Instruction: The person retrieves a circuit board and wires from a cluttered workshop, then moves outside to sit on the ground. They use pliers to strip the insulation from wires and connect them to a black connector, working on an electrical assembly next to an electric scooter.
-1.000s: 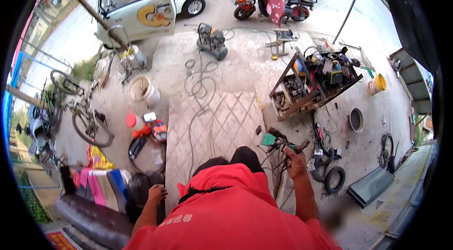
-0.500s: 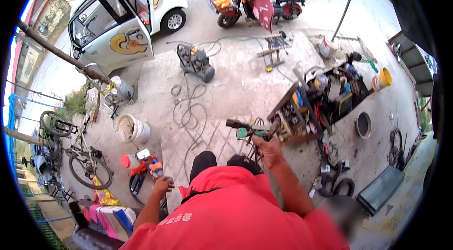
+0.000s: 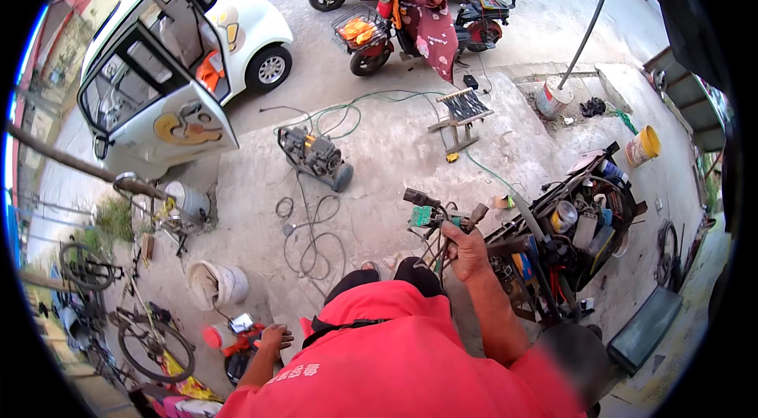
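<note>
My right hand (image 3: 466,251) is closed round a bundle of cables with connectors (image 3: 430,217), held up in front of my right knee. One connector is green, others dark, and loose wires hang below the fist. On the other side, my left hand (image 3: 275,337) is lowered beside my left thigh, its fingers loosely apart with nothing visible in them. Nearest to it are a red power tool (image 3: 243,341) and a red-lidded container (image 3: 215,336) on the ground.
A crowded tool box (image 3: 584,221) stands to my right, a dark pane (image 3: 646,329) beyond it. Ahead are an air compressor (image 3: 314,156) with trailing hoses and a small stool (image 3: 460,118). A white bucket (image 3: 219,285) and bicycle (image 3: 156,343) are at left, a white car (image 3: 166,63) farther off.
My view has shifted. My left hand has come away from the things beside the red tool, and its fingers have loosened. The cable bundle stays in my right hand, turned slightly.
</note>
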{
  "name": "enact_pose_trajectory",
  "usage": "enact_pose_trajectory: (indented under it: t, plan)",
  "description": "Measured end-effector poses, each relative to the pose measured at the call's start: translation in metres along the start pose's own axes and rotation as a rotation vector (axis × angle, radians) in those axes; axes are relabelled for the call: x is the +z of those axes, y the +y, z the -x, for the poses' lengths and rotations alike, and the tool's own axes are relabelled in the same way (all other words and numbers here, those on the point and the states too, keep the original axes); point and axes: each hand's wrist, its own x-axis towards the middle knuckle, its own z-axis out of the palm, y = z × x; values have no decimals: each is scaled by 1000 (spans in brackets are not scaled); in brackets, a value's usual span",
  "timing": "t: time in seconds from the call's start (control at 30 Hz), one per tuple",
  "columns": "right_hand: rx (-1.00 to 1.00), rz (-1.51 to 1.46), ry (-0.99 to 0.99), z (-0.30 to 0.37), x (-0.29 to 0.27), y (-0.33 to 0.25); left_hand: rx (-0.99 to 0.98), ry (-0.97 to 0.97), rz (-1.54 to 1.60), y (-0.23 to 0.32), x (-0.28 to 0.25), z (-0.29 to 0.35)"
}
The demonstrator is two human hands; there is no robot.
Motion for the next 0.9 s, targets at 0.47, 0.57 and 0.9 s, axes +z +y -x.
enact_pose_trajectory:
  t: [0.47, 0.57, 0.9]
  plan:
    - [-87, -202, 155, -215, -34, -88, 301, -81, -340, 406, 185, -95]
    - [-99, -253, 220, -242, -51, -127, 214, -158, -486, 429, 226, -118]
    - [-231, -327, 427, -354, -139, -224, 199, -240, -708, 601, 374, -160]
